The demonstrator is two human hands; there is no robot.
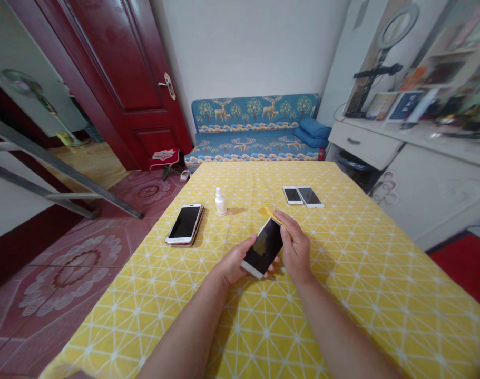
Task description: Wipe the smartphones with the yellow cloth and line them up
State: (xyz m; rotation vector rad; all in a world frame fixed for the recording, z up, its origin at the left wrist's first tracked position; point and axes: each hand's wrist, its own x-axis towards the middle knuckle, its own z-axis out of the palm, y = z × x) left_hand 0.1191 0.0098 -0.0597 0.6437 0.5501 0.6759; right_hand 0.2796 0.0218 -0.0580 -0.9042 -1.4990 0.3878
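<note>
A white smartphone (pixel 264 247) with a dark screen is tilted above the table, gripped along its lower left side by my left hand (pixel 238 259). The thumb lies on the phone's edge and fingertips show beneath it. At the phone's upper right edge, my right hand (pixel 295 242) is closed on a yellow cloth (pixel 266 212), pressing it against the edge. Part of the cloth is hidden by the fingers. A small white bottle (pixel 221 202) stands upright beyond my left hand. Left of it lies a stack of phones (pixel 185 223), the top one white with a black screen.
Two white phones (pixel 292 195) lie side by side at the back right of the table. A yellow patterned tablecloth (pixel 263 337) covers the table. Beyond are a blue sofa (pixel 247 142), a red stool (pixel 164 157) and a white cabinet (pixel 366 145). Metal legs (pixel 74 181) stand at the left.
</note>
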